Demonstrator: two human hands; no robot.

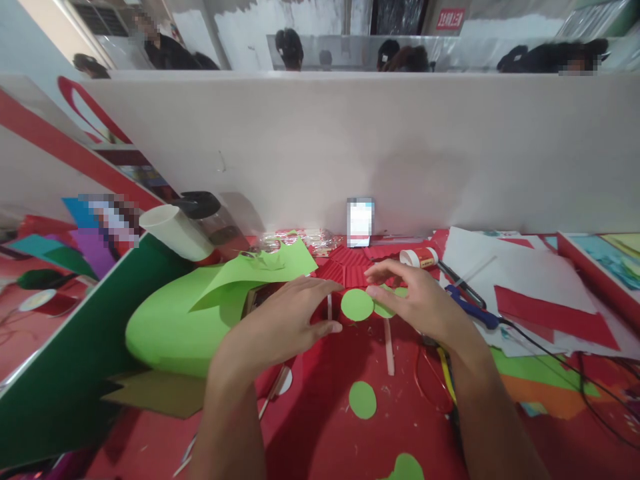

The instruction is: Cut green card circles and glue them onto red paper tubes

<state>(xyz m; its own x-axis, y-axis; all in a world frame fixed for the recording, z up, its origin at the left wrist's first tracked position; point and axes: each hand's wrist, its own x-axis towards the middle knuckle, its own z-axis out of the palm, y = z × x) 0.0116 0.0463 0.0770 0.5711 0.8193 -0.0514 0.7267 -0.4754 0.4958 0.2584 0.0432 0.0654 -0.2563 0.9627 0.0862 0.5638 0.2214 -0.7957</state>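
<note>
A light green paper circle [357, 305] lies between my hands at mid-table. My left hand [290, 313] is just left of it, thumb and fingers apart with nothing between them. From the right, my right hand [420, 297] reaches over another green circle [384, 303], its fingers spread; the thumb tip is at the edge of the circles, and I cannot tell whether it touches them. Pleated red paper [345, 267] lies behind the hands. Nearer to me is a third green circle [363, 400], with a green paper piece [407, 467] at the bottom edge.
Left are a rolled green sheet [170, 327], a white cup [177, 232] and a dark green board [100, 340]. A phone [360, 223] leans on the white partition [310, 147]. Right are a glue stick [420, 257], a blue corded tool [473, 308], red-handled scissors [433, 380] and paper sheets [525, 267].
</note>
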